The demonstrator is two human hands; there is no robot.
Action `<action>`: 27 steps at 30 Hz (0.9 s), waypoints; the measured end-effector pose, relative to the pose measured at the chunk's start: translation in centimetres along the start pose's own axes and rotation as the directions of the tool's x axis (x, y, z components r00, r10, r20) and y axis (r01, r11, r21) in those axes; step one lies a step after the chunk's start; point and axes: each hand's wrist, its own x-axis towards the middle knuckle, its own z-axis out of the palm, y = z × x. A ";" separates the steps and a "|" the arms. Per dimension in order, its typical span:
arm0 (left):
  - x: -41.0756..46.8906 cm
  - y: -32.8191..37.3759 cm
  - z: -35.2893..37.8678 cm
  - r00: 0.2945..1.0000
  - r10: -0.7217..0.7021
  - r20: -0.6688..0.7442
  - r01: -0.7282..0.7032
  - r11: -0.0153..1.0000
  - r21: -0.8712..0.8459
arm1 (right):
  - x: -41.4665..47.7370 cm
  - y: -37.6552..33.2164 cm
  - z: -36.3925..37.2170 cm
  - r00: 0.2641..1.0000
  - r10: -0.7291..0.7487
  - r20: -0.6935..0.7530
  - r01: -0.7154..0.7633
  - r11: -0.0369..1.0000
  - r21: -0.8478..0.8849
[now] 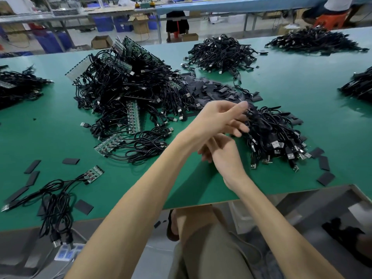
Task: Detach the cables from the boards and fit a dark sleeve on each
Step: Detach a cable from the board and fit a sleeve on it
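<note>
Now, head view: left grip (220, 117) crosses above right grip (223, 156). Its fingers lie loosely straight at the sleeved cable pile (275, 135), holding nothing plain. Right's hold: cannot tell, half hidden. Risk: fingers snag loops and drag finished cables toward the uncut boards (132, 115). Green bench (302, 87), loose sleeves (211, 89); workshop beyond.

We are logging a large tangled heap of black USB cables (128, 91) lying left of centre, many ends still joined to green circuit boards (133, 117). Flat dark sleeves (211, 89) are lying piled just right of it. Nearer, at right, board-free cables (275, 137) are lying heaped, silver plugs pointing toward us. A small board (93, 174) is sitting near left, its cables attached, loose sleeves lying around it.
</note>
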 end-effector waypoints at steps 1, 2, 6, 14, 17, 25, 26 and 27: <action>0.7 0.0 0.3 1.000 -0.001 -0.001 0.001 1.000 0.001 | 0.1 0.1 -0.1 1.000 0.005 -0.003 -0.005 1.000 -0.014; 1.1 -0.2 0.4 1.000 0.011 -0.023 -0.011 1.000 0.014 | 0.1 0.2 -0.1 1.000 0.006 -0.001 -0.006 1.000 -0.011; 1.7 -2.7 -1.6 0.940 0.208 -0.269 -0.126 0.948 0.291 | 0.2 0.5 -0.2 0.999 -0.035 -0.009 0.034 0.997 -0.071; -1.7 -7.0 -6.1 0.856 0.387 -0.342 0.038 0.614 0.788 | 0.1 0.2 -0.5 0.983 -0.085 -0.164 0.048 0.974 -0.223; -4.0 -7.4 -7.9 0.795 0.467 -0.388 0.205 0.396 0.895 | 0.5 -0.2 -0.6 0.984 -0.109 -0.144 0.043 0.917 -0.398; -8.2 -7.9 -10.3 0.835 0.211 -0.509 0.441 0.298 0.847 | 1.5 -0.6 -0.3 0.999 -0.032 0.022 0.038 0.737 -0.675; -8.4 -8.0 -10.5 0.868 0.183 -0.462 0.405 0.276 0.872 | 1.7 -0.6 -0.4 0.999 -0.030 0.019 0.035 0.733 -0.679; -8.5 -8.0 -10.8 0.896 0.158 -0.415 0.365 0.269 0.891 | 1.8 -0.6 -0.5 0.999 -0.033 0.019 0.037 0.727 -0.685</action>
